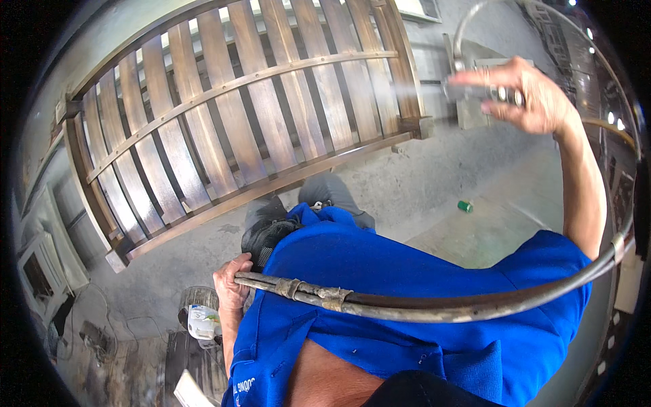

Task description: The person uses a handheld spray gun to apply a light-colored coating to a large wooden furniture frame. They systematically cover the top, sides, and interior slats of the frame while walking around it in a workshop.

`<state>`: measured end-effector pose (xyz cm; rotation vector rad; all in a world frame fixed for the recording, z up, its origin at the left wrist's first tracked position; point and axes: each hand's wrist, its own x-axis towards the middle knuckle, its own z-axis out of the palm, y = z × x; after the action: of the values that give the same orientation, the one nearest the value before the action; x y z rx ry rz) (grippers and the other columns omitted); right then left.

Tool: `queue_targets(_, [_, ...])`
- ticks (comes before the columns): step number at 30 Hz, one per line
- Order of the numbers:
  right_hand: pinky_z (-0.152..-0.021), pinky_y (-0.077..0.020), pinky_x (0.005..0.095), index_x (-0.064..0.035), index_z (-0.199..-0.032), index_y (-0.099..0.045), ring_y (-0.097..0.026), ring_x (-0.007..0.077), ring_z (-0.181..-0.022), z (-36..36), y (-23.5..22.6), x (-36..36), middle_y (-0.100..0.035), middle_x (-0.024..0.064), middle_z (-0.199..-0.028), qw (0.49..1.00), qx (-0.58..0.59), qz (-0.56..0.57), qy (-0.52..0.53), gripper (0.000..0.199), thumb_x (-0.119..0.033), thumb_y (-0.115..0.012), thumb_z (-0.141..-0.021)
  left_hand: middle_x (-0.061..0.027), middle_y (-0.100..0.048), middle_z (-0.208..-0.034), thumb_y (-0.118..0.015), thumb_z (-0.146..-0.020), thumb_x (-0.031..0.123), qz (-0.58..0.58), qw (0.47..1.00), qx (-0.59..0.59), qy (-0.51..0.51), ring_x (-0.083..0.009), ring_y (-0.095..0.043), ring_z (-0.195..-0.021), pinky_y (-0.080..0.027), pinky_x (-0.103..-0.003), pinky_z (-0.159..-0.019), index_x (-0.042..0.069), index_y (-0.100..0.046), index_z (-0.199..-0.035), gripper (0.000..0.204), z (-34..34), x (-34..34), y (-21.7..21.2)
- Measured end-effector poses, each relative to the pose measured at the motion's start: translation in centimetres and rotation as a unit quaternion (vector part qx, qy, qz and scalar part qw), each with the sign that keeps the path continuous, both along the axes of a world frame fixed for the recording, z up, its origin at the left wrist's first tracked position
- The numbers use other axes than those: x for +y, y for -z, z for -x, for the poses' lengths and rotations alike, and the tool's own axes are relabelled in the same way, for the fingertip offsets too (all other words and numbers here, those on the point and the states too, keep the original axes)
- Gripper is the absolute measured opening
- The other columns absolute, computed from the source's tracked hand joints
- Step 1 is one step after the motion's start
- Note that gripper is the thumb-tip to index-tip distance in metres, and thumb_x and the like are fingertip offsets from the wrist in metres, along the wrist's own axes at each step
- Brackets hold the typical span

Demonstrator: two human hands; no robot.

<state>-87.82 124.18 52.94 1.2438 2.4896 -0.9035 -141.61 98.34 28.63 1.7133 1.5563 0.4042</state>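
Observation:
My right hand (539, 98) grips a spray gun (485, 91) at the upper right, its fingers wrapped about the body. A pale mist streams left from the nozzle onto the right end of a brown slatted wooden frame (254, 91). Down by my left hip, my left hand (232, 281) is closed round a pair of taped hoses (407, 308). These cross in front of my blue shirt, curve up past my right arm and arch over toward the gun. Some slats at the lower left look glossy.
On the grey floor right of my legs lies a small green can (465, 206). A bucket with a white container (202, 319) stands at the lower left, near thin cables on the floor. Pale framed panels (44, 271) lean at the far left.

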Motion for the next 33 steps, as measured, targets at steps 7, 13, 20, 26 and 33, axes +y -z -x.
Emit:
queue_targets(7, [-0.102, -0.0557, 0.0431, -0.0146, -0.144, -0.06, -0.071, 0.0343, -0.112, 3.2, -1.6, 0.2, -0.07, 0.0165, -0.127, 0.985, -0.168, 0.003, 0.029, 0.063, 0.0, -0.066, -0.083, -0.0131, -0.074, -0.084, -0.077, -0.089, 0.017, -0.02, 0.997, -0.037, 0.066, -0.0342, -0.072, -0.078, -0.057, -0.043, -0.072, 0.012, -0.075, -0.102, 0.014, 3.2, 3.3, 0.4])
queue_targets(13, [-0.083, -0.056, 0.0356, -0.0077, -0.138, -0.062, -0.068, 0.0217, -0.093, 0.7, -0.1, 5.9, -0.072, 0.0118, -0.115, 0.98, -0.064, -0.178, 0.059, 0.046, -0.008, -0.064, -0.092, -0.0142, -0.075, -0.086, -0.077, -0.087, 0.011, 0.018, 0.998, -0.015, 0.05, -0.0342, -0.073, -0.079, -0.057, -0.043, -0.071, 0.015, -0.075, -0.105, 0.019, 3.5, 2.3, 1.0])
queue_targets(20, [-0.1, -0.056, 0.0448, -0.0195, -0.137, -0.066, -0.07, 0.0343, -0.113, 2.2, -2.9, -0.1, -0.07, 0.0176, -0.125, 0.986, -0.131, 0.106, 0.018, 0.06, 0.001, -0.071, -0.081, -0.0135, -0.074, -0.087, -0.078, -0.086, 0.011, -0.025, 0.998, -0.046, 0.032, -0.0332, -0.07, -0.074, -0.056, -0.043, -0.068, 0.015, -0.074, -0.106, 0.021, 2.3, 2.0, 3.0])
queue_targets(26, [-0.101, -0.0555, 0.0437, -0.0173, -0.144, -0.059, -0.07, 0.0371, -0.111, 1.6, -0.7, 5.0, -0.071, 0.0161, -0.125, 0.971, -0.187, -0.121, 0.086, 0.058, -0.003, -0.065, -0.088, -0.0124, -0.071, -0.079, -0.077, -0.088, 0.013, -0.056, 0.997, -0.041, 0.043, -0.033, -0.069, -0.072, -0.054, -0.043, -0.066, 0.014, -0.074, -0.106, 0.019, 2.1, 1.5, 3.3])
queue_targets(33, [-0.105, -0.0544, 0.0442, -0.0176, -0.14, -0.064, -0.068, 0.0332, -0.117, 2.4, -2.0, 3.0, -0.069, 0.0147, -0.13, 0.981, -0.19, 0.044, -0.003, 0.059, 0.0, -0.07, -0.084, -0.0126, -0.071, -0.078, -0.077, -0.088, 0.014, -0.063, 0.997, -0.048, 0.026, -0.0339, -0.068, -0.072, -0.055, -0.043, -0.068, 0.013, -0.074, -0.106, 0.019, 1.9, 0.5, 3.9])
